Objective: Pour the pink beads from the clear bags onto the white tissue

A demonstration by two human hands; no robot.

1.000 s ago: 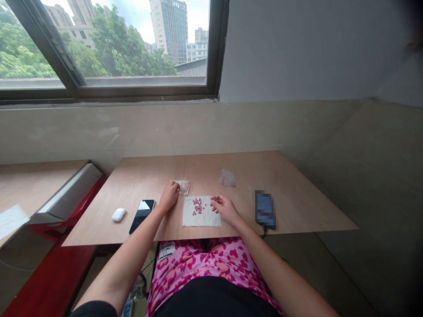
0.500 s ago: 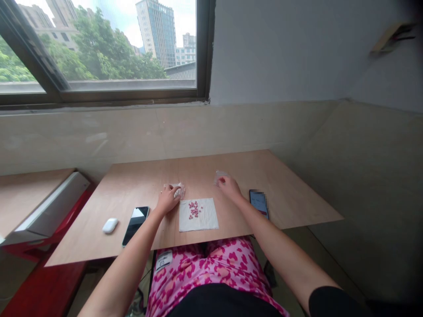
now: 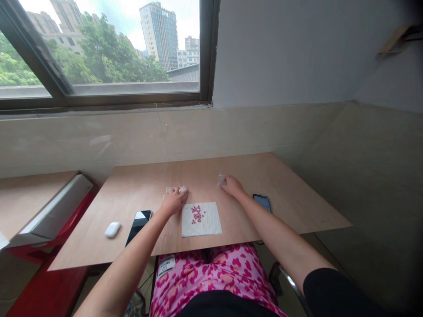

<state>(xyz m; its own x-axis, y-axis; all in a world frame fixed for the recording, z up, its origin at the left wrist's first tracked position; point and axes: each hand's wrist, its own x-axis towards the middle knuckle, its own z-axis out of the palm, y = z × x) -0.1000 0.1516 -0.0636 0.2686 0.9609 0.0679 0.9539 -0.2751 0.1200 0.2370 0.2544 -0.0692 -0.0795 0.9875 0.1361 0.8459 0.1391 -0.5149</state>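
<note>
A white cloth (image 3: 201, 220) lies on the wooden table (image 3: 291, 193) in front of me, with several small pink beads (image 3: 197, 213) heaped on its far half. My left hand (image 3: 174, 200) rests just left of the cloth, fingers closed on a small clear plastic bag (image 3: 172, 190). My right hand (image 3: 232, 186) reaches beyond the cloth to the right and grips another small clear bag (image 3: 220, 179) at its fingertips.
A black phone (image 3: 138, 221) and a white earbud case (image 3: 113, 229) lie on the left of the table. A second phone (image 3: 263, 202) lies right of my right arm. A white box (image 3: 49, 211) sits on a red bench at the left. A window and wall stand behind.
My right hand left the cloth, reached to the far right bag and now grips it. My left hand stays on the left bag. The camera has shifted slightly.
</note>
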